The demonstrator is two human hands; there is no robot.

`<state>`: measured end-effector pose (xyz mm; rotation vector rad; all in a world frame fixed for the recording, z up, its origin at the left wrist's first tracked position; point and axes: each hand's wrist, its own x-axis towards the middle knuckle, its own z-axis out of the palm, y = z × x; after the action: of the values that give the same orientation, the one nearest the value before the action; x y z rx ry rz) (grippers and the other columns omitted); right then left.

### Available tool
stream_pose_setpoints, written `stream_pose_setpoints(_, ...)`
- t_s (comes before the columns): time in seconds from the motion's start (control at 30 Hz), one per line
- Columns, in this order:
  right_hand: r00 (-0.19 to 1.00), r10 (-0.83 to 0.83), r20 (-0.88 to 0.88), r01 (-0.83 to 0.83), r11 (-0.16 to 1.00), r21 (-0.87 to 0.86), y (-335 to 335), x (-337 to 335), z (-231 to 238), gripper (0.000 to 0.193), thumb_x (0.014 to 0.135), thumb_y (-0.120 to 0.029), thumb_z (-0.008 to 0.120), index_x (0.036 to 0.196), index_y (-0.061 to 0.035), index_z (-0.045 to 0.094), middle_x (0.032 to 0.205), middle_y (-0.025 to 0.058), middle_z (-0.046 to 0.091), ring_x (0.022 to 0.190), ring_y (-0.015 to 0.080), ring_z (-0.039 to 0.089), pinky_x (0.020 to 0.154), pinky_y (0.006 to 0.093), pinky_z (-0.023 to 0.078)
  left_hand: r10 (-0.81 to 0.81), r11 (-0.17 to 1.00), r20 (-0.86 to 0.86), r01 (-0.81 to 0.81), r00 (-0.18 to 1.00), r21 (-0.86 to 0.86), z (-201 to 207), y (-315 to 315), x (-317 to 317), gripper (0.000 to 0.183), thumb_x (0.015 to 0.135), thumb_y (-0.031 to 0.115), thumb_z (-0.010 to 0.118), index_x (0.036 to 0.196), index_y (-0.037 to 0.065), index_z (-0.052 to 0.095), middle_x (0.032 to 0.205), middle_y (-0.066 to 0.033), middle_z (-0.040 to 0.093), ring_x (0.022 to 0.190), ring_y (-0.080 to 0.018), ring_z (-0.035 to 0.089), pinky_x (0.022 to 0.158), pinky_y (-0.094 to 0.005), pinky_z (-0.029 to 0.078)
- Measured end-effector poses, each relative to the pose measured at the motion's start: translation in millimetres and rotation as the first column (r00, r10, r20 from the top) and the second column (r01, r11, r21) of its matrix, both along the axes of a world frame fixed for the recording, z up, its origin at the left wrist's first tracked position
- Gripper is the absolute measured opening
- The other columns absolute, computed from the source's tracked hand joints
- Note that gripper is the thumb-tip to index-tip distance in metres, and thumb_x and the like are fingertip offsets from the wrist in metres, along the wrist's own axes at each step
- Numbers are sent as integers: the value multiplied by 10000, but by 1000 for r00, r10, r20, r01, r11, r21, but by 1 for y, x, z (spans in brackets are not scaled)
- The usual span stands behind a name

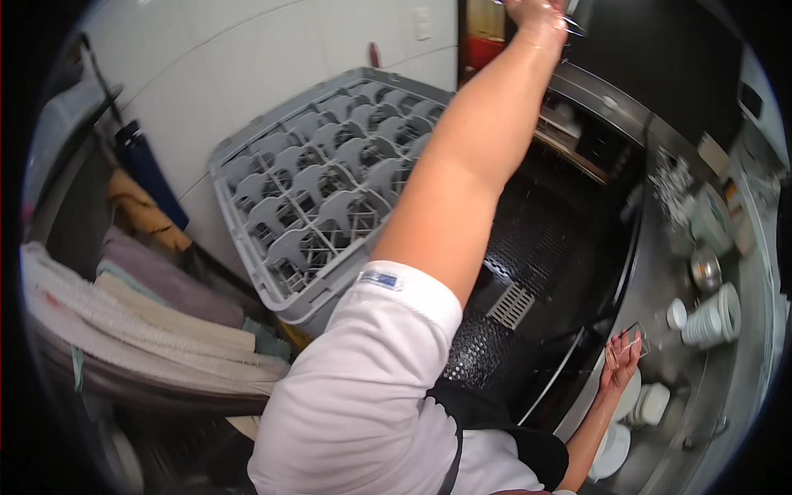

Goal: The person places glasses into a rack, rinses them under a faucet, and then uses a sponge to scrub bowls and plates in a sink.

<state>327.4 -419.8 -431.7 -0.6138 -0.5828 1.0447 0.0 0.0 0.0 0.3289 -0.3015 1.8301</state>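
Observation:
My bare left arm in a white short sleeve stretches up across the picture. At the top edge my left hand [539, 15] is partly cut off, its fingers closed around something clear and shiny, only whose thin bright edge shows. To the lower right, my wet right hand [620, 361] is over the steel counter edge, holding a small clear drinking glass [643, 341] with a glinting rim. White plates [612, 452] and a stack of white square dishes [652, 404] lie beside and below that hand.
A grey compartment dish rack [247, 210] stands against the tiled wall. Towels [148, 338] hang at left, near a dark umbrella [147, 169]. Along the right counter [652, 280] are stacked white cups [708, 322], a metal bowl [705, 271] and cutlery [672, 183]. A floor drain [511, 305] lies below.

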Motion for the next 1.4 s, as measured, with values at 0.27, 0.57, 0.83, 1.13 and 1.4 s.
stream_pose_setpoints(0.27, 998, 57, 6, -55, 981, -186, 160, -44, -24, 599, 878, -261, 584, 1392, -124, 310, 1113, 116, 574, 914, 241, 585, 785, 388, 510, 541, 803, -140, -559, 830, -206, -42, 58, -333, 336, 902, 120, 525, 1215, 101, 404, 1083, -188, 527, 906, -295, 597, 664, -392, 560)
stream_pose_setpoints(0.57, 971, 240, -7, -224, 895, -385, 274, -29, -107, 232, 871, -231, 621, 1059, -164, 503, 877, 33, 582, 739, 182, 582, 607, 305, 500, 628, 730, 220, -467, 747, -499, -114, -114, -491, 439, 956, 228, 456, 1359, 66, 389, 1295, -206, 461, 1055, -358, 558, 855, -439, 526)
stream_pose_setpoints(0.83, 912, 408, -40, -395, 850, -349, 332, -87, -71, 358, 836, -186, 649, 1120, -205, 432, 720, -23, 509, 546, 60, 475, 432, 186, 415, 493, 861, 385, -374, 780, -345, -173, -128, -529, 418, 978, 84, 376, 1393, 99, 334, 1298, -254, 381, 1055, -410, 532, 760, -428, 585)
stream_pose_setpoints(1.13, 870, 492, 34, -380, 713, -589, 346, -139, -49, 424, 813, -149, 665, 1154, -249, 435, 748, -23, 528, 593, 86, 528, 488, 235, 458, 646, 605, 55, -467, 761, -645, -175, -142, -496, 426, 999, 119, 292, 1413, 28, 247, 1407, -166, 326, 1157, -399, 467, 833, -513, 548)
stream_pose_setpoints(1.4, 840, 543, -12, -453, 688, -567, 365, -162, -57, 398, 818, -129, 665, 1134, -232, 446, 765, -36, 532, 596, 79, 530, 514, 240, 477, 711, 436, -40, -484, 702, -759, -132, -170, -470, 390, 933, -42, 312, 1307, -131, 246, 1297, -306, 346, 1134, -461, 459, 918, -537, 507)
